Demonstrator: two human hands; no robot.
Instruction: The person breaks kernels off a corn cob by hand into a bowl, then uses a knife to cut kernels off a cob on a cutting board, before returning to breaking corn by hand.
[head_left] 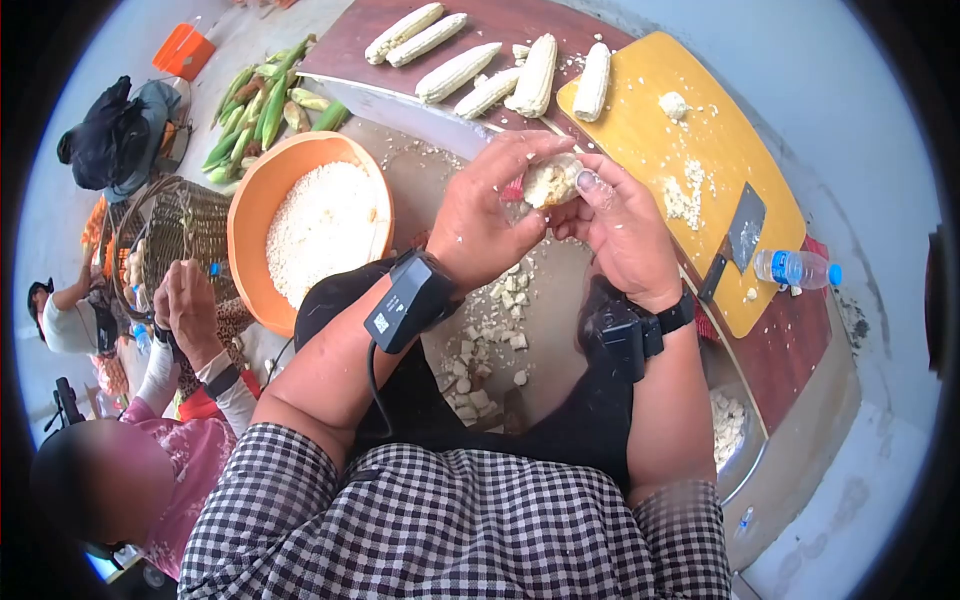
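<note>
Between my two hands, above my lap, is a short piece of corn cob with pale kernels. My left hand curls around its left side, and a bit of something red shows by the fingers. From the right, my right hand grips the same piece, thumb pressed on its edge. Just beyond lie husked white corn cobs on the dark red table. A yellow cutting board near my right hand bears a cleaver, loose kernels and a round cob slice.
An orange basin of kernels stands at my left. Behind it are unhusked corn and a wicker basket. A water bottle lies at the board's right edge. Cob chunks litter the floor. A co-worker's hands are at left.
</note>
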